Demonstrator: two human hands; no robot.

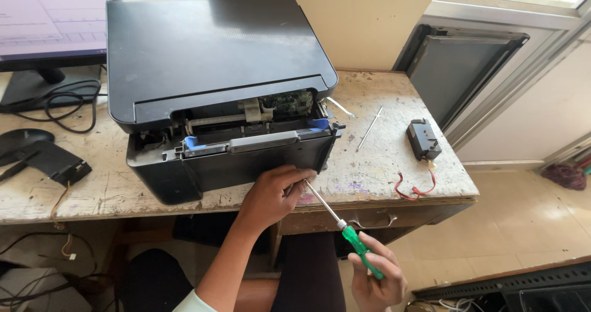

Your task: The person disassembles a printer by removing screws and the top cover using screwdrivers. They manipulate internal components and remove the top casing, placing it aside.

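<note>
A black printer (209,53) with its front partly stripped stands on a worn wooden table (381,164). My left hand (274,192) rests against the printer's lower front right corner, fingers pinching the tip of a screwdriver shaft. My right hand (378,275) grips the green handle of that long screwdriver (335,220), below the table's front edge. The shaft slants up and left toward the printer's bottom edge.
A thin metal rod (369,128) and a small black module (423,140) with red wires (415,189) lie right of the printer. A monitor (49,23) stands at the back left, with cables and a black part (52,161) beneath. A dark panel (458,72) leans on the wall.
</note>
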